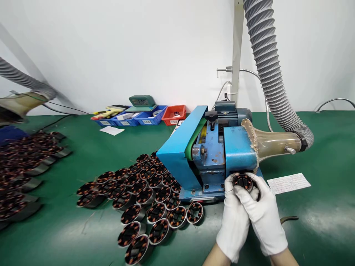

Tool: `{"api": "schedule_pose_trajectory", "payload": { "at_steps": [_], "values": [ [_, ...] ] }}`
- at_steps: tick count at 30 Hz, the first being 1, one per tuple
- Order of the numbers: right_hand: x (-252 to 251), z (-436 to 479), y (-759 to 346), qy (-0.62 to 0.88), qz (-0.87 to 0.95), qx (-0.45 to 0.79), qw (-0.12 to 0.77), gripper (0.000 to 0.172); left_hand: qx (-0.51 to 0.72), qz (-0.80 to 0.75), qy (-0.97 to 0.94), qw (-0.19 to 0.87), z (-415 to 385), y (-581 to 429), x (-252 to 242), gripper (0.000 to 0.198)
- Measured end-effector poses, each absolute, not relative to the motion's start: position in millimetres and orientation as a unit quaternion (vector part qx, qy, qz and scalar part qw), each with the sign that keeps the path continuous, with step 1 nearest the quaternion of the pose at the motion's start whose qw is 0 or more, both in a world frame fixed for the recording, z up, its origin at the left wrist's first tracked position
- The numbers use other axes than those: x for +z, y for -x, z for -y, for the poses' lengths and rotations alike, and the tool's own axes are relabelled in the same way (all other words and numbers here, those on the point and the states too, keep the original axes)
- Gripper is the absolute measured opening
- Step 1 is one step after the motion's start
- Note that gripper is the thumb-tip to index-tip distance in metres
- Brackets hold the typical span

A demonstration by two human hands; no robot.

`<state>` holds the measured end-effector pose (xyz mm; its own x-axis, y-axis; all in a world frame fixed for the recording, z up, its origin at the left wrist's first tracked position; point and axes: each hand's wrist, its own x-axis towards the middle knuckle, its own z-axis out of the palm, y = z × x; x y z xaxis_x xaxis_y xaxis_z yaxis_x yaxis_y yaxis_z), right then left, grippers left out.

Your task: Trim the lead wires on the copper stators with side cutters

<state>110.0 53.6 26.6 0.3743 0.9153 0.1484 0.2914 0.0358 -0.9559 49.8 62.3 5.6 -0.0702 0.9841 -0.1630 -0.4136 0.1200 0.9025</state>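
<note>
Both hands wear white gloves and hold one motor stator (243, 181), a ring with dark slots and copper windings. My left hand (235, 218) is closed on its left side, while my right hand (262, 210) grips the right side with the thumb across the front. The stator is against or just in front of the lower housing of a blue belt grinding machine (240, 147); whether it touches is hidden. Left of the machine, many similar stators (144, 195) stand on the green table (91, 236), the nearest being a single stator (195, 213) by the machine's base.
A grey ribbed hose (266, 55) runs down to a translucent duct (277, 144) on the machine. Written paper (288, 183) lies right of my hands. Blue bins (151, 117), a red bin (173, 115) and a green digital device (142, 101) stand at the back. More stators (22, 177) cover the far left.
</note>
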Motion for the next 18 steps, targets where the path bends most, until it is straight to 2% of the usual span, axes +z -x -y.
{"api": "schedule_pose_trajectory", "payload": {
  "at_steps": [5,10,11,13,16,18],
  "values": [
    [33,-53,-109,0.629,0.468,0.268,0.56,0.034,0.589,-0.383,-0.304,0.643,-64,-51,15,0.053],
    [23,-25,-100,0.62,0.463,0.277,0.569,0.035,0.582,-0.429,-0.276,0.633,-42,-35,9,0.029],
    [19,-17,-99,0.605,0.461,0.286,0.583,0.038,0.582,-0.44,-0.274,0.627,-34,-29,4,0.027],
    [12,-2,-101,0.558,0.462,0.309,0.616,0.041,0.579,-0.455,-0.286,0.613,-18,-17,-3,0.038],
    [5,10,-114,0.497,0.484,0.338,0.636,0.027,0.567,-0.451,-0.387,0.571,-5,-7,-4,0.059],
    [5,8,-126,0.491,0.481,0.365,0.628,0.016,0.56,-0.433,-0.483,0.515,-4,-7,3,0.051]
  ]
}}
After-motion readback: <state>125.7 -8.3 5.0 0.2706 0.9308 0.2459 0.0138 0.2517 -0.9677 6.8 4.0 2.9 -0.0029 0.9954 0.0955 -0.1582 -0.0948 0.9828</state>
